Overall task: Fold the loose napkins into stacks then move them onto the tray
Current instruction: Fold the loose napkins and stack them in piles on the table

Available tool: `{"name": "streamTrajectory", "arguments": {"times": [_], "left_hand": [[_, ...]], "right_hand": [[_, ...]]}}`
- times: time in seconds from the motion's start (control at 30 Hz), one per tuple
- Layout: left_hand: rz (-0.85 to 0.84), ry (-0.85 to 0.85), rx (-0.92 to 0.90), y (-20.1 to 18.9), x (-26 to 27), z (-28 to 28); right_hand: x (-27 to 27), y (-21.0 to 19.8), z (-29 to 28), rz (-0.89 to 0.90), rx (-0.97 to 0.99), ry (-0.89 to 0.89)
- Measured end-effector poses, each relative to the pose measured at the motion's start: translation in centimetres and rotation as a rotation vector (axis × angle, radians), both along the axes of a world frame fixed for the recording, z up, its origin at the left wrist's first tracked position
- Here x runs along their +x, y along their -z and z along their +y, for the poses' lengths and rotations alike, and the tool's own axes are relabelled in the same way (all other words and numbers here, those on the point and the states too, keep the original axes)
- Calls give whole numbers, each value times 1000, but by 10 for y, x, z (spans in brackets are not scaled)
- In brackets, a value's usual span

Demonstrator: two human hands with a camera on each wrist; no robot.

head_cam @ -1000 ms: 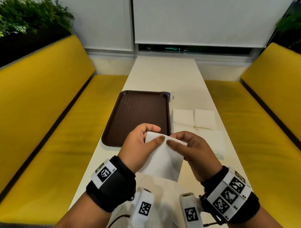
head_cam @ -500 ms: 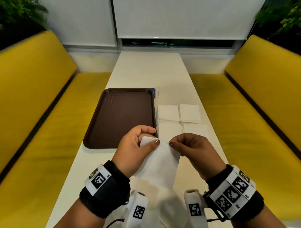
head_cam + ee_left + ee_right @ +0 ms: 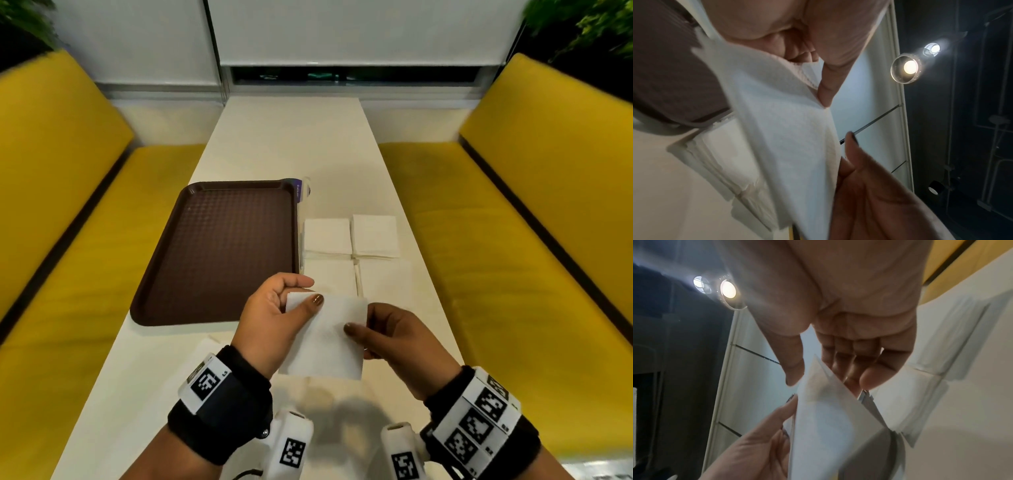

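Now both hands pinch napkin [image 3: 323,337] edges above table [image 3: 294,144], beside tray [image 3: 219,253].

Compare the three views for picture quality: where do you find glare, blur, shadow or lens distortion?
Head view: wide-angle bending of the benches, soft shadow on the table under the hands. Left wrist view: flare around a ceiling lamp, napkin motion-blurred. Right wrist view: similar lamp flare, napkin edges smeared.

Both wrists wear thick black straps [image 3: 219,414] with white plates printed with black square marker codes. 2 white camera pods [image 3: 291,445] stick out underneath, also tagged, and the nails are painted dark.
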State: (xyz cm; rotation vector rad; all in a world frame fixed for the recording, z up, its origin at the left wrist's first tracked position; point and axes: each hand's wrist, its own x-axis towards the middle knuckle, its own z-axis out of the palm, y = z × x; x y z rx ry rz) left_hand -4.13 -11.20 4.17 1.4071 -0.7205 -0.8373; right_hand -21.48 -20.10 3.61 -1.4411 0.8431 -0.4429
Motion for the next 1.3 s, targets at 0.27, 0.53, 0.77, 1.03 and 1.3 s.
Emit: {"name": "streamTrajectory", "arguments": {"times": [0.27,0.53,0.77,1.03,1.3], "left_hand": [[-17,5,47,8,5,-44],[-107,-1,84,14,9,-87],[-53,100,120,17,-10,-116],[-60,42,186,29,-11,-139],[-87,15,251,34,-6,-141]], "right_hand": [[-13,15,-48,-23,29,118],[-26,27,-95,27,76,173],[-25,41,-108,-1,48,113],[-38,49,-130,0,46,175],[-35,63,-155,82,54,308]]}}
